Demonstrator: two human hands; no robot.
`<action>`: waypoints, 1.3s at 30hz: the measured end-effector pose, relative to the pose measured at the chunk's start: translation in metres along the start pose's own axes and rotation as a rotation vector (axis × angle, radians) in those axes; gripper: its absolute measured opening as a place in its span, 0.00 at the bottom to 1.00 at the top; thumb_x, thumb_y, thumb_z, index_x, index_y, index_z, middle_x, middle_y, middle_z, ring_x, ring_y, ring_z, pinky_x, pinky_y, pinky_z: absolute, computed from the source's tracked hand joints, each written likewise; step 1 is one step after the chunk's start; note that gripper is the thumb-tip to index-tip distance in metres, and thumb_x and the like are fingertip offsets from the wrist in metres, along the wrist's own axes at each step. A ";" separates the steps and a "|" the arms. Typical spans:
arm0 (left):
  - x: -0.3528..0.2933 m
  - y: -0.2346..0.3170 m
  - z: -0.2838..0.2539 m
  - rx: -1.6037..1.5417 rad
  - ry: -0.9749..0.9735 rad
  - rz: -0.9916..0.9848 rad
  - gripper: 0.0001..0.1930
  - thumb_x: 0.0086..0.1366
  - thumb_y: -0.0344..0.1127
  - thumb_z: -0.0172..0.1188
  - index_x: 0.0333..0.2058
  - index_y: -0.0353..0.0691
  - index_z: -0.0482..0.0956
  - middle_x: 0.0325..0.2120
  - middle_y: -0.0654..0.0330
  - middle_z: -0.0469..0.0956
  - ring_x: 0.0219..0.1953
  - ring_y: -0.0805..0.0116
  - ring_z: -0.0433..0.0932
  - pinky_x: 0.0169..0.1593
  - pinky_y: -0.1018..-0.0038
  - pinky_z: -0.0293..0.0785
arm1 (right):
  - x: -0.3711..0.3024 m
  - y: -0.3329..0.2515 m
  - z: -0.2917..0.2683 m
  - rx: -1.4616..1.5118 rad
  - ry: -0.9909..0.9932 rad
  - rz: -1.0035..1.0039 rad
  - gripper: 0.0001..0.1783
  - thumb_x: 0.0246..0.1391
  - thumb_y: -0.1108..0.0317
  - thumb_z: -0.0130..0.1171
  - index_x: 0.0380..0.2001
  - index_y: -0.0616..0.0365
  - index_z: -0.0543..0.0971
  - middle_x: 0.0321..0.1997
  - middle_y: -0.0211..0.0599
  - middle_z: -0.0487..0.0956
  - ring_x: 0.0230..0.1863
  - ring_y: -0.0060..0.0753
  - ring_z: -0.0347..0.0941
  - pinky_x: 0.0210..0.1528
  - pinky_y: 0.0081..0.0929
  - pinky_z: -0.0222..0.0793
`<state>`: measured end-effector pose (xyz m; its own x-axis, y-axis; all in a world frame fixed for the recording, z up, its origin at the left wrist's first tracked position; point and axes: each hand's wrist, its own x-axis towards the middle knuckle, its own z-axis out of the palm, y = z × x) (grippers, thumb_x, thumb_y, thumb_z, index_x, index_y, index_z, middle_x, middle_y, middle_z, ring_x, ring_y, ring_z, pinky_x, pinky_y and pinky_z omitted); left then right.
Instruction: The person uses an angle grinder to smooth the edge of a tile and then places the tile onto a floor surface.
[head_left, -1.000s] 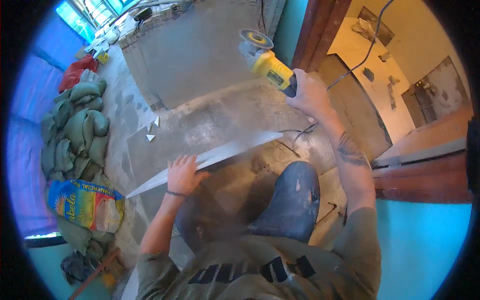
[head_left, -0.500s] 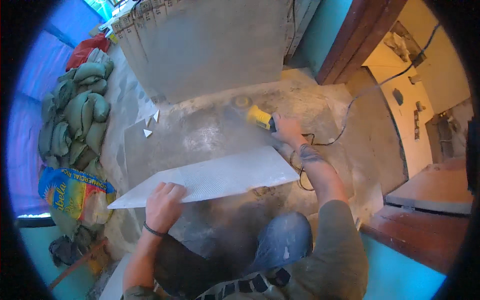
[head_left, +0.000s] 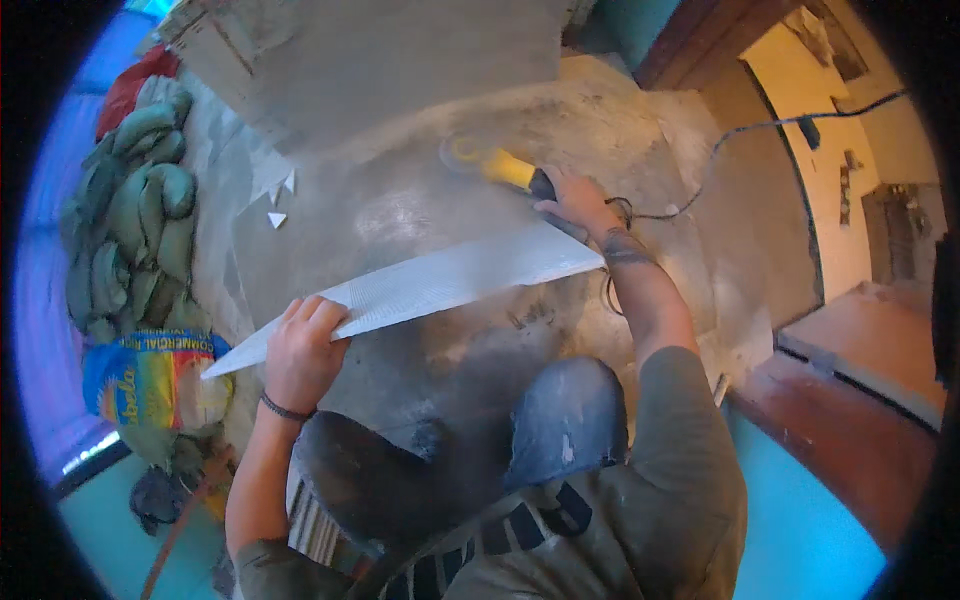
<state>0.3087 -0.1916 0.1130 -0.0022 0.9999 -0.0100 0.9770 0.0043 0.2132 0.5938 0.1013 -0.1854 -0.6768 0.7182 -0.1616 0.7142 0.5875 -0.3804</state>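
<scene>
My left hand (head_left: pixel 303 348) is closed round the near left edge of a white tile (head_left: pixel 430 278) with fine ribs on its face. The tile is tilted up and narrows to a point at its left end. In my right hand (head_left: pixel 578 200) is a yellow angle grinder (head_left: pixel 508 168), gripped by its dark rear end. Its head points left, beyond the tile's far edge and apart from it. The disc area is blurred, with a dusty haze around it. Small white triangular tile pieces (head_left: pixel 277 219) lie on the floor to the left.
Green filled sacks (head_left: pixel 135 200) are piled along the left, with a blue and yellow printed sack (head_left: pixel 155 385) nearer me. A large grey block (head_left: pixel 400 70) stands ahead. A black cord (head_left: pixel 720 150) runs right past a brown door frame (head_left: pixel 700 40). Dust covers the floor (head_left: pixel 590 120).
My view has tipped downward, so the scene sits higher. The tile is tilted more steeply and looks narrower. The grinder has swung slightly left, its head farther from my right hand's side.
</scene>
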 end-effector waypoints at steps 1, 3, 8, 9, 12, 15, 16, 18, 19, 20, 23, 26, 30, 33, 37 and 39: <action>0.009 0.003 -0.002 0.002 -0.030 -0.029 0.11 0.49 0.27 0.67 0.31 0.41 0.77 0.30 0.56 0.77 0.35 0.50 0.76 0.38 0.59 0.74 | -0.001 0.010 -0.008 0.004 0.066 0.003 0.46 0.47 0.43 0.68 0.64 0.51 0.63 0.56 0.48 0.74 0.50 0.59 0.75 0.51 0.49 0.72; 0.023 -0.003 -0.018 -0.002 -0.100 -0.055 0.10 0.50 0.27 0.67 0.31 0.40 0.77 0.30 0.55 0.77 0.36 0.50 0.76 0.38 0.58 0.74 | -0.007 0.007 -0.025 0.027 0.105 0.028 0.46 0.47 0.44 0.68 0.65 0.52 0.63 0.55 0.50 0.75 0.53 0.59 0.73 0.53 0.49 0.71; 0.090 -0.006 -0.072 -0.016 -0.195 -0.051 0.14 0.52 0.28 0.67 0.38 0.41 0.76 0.34 0.53 0.77 0.40 0.48 0.76 0.42 0.57 0.74 | -0.069 -0.029 -0.142 0.640 0.465 0.460 0.35 0.49 0.52 0.69 0.56 0.59 0.73 0.50 0.55 0.77 0.54 0.54 0.74 0.55 0.45 0.70; 0.106 0.000 -0.076 -0.036 -0.210 -0.006 0.14 0.52 0.28 0.67 0.38 0.41 0.76 0.34 0.53 0.77 0.40 0.48 0.76 0.42 0.57 0.74 | -0.099 -0.022 -0.158 0.634 0.492 0.529 0.34 0.50 0.54 0.69 0.56 0.61 0.73 0.50 0.53 0.78 0.53 0.52 0.75 0.55 0.43 0.71; 0.138 0.032 -0.102 -0.090 -0.355 -0.127 0.17 0.54 0.26 0.65 0.44 0.42 0.77 0.37 0.52 0.77 0.42 0.47 0.75 0.46 0.54 0.74 | -0.186 -0.027 -0.203 0.795 0.124 0.763 0.33 0.54 0.54 0.68 0.56 0.64 0.72 0.52 0.50 0.79 0.52 0.46 0.77 0.55 0.39 0.71; 0.151 0.038 -0.122 0.007 -0.424 0.015 0.13 0.59 0.30 0.60 0.45 0.44 0.78 0.41 0.52 0.78 0.44 0.45 0.77 0.47 0.53 0.75 | -0.218 -0.100 -0.320 0.966 -0.013 0.709 0.32 0.53 0.51 0.68 0.54 0.63 0.75 0.51 0.49 0.81 0.53 0.41 0.77 0.55 0.37 0.72; 0.164 0.063 -0.132 -0.009 -0.438 0.065 0.13 0.59 0.30 0.60 0.45 0.44 0.78 0.41 0.52 0.78 0.44 0.45 0.77 0.47 0.53 0.75 | -0.240 -0.105 -0.345 1.058 -0.132 0.760 0.32 0.53 0.51 0.68 0.53 0.62 0.76 0.50 0.49 0.81 0.53 0.41 0.77 0.55 0.37 0.72; 0.190 0.106 -0.151 0.178 -0.760 -0.156 0.11 0.64 0.35 0.56 0.44 0.44 0.80 0.44 0.49 0.79 0.46 0.43 0.78 0.48 0.53 0.76 | -0.274 -0.116 -0.371 1.152 -0.041 0.692 0.31 0.51 0.51 0.69 0.51 0.62 0.76 0.46 0.49 0.82 0.47 0.47 0.80 0.51 0.40 0.74; 0.204 0.111 -0.151 0.175 -0.765 -0.123 0.11 0.64 0.35 0.56 0.44 0.44 0.80 0.44 0.49 0.79 0.46 0.43 0.78 0.48 0.53 0.76 | -0.285 -0.113 -0.384 1.149 -0.018 0.719 0.31 0.51 0.51 0.69 0.51 0.62 0.76 0.46 0.49 0.82 0.47 0.47 0.80 0.51 0.40 0.74; 0.214 0.101 -0.148 0.197 -0.801 -0.032 0.12 0.65 0.38 0.55 0.43 0.43 0.80 0.42 0.48 0.80 0.45 0.43 0.79 0.48 0.53 0.77 | -0.288 -0.114 -0.398 1.171 -0.032 0.780 0.32 0.51 0.51 0.70 0.51 0.62 0.76 0.46 0.50 0.82 0.48 0.46 0.80 0.51 0.40 0.74; 0.237 0.106 -0.154 0.208 -0.861 0.052 0.12 0.64 0.41 0.55 0.39 0.40 0.80 0.36 0.46 0.81 0.41 0.41 0.80 0.46 0.51 0.77 | -0.314 -0.104 -0.439 1.194 0.026 0.893 0.33 0.50 0.50 0.70 0.53 0.61 0.76 0.48 0.50 0.82 0.51 0.46 0.79 0.52 0.39 0.74; 0.256 0.131 -0.181 0.261 -0.886 0.121 0.13 0.65 0.42 0.54 0.36 0.39 0.81 0.31 0.47 0.82 0.36 0.42 0.81 0.42 0.50 0.78 | -0.330 -0.082 -0.529 1.131 0.035 0.926 0.35 0.50 0.50 0.70 0.55 0.61 0.74 0.50 0.50 0.81 0.51 0.47 0.79 0.54 0.39 0.73; 0.318 0.286 -0.247 0.313 -1.010 0.411 0.14 0.66 0.43 0.53 0.29 0.41 0.83 0.29 0.50 0.82 0.32 0.45 0.82 0.36 0.53 0.78 | -0.391 -0.022 -0.610 1.196 0.060 0.889 0.37 0.50 0.46 0.69 0.56 0.60 0.74 0.52 0.52 0.80 0.53 0.49 0.77 0.56 0.38 0.71; 0.360 0.412 -0.299 0.210 -1.129 0.387 0.15 0.61 0.42 0.54 0.29 0.36 0.81 0.29 0.39 0.80 0.35 0.36 0.80 0.43 0.48 0.76 | -0.427 0.021 -0.595 1.294 0.007 1.025 0.40 0.52 0.43 0.67 0.58 0.62 0.72 0.53 0.50 0.79 0.53 0.46 0.77 0.55 0.37 0.72; 0.427 0.596 -0.358 0.162 -1.092 0.390 0.15 0.61 0.43 0.55 0.29 0.36 0.81 0.28 0.38 0.80 0.35 0.36 0.80 0.41 0.49 0.76 | -0.451 0.073 -0.558 1.700 0.016 1.351 0.47 0.53 0.36 0.63 0.62 0.64 0.67 0.57 0.47 0.77 0.56 0.43 0.74 0.57 0.37 0.69; 0.459 0.683 -0.376 0.378 -1.098 0.743 0.09 0.60 0.39 0.56 0.28 0.44 0.83 0.27 0.51 0.80 0.30 0.48 0.82 0.34 0.53 0.78 | -0.457 0.096 -0.545 1.619 0.035 1.408 0.47 0.55 0.35 0.60 0.64 0.62 0.65 0.59 0.46 0.76 0.59 0.42 0.72 0.59 0.38 0.67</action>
<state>0.8948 0.2733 0.6213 0.5357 0.2453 -0.8080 0.6731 -0.7018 0.2332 1.0685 0.0329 0.3477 0.0462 0.2949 -0.9544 -0.1443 -0.9434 -0.2985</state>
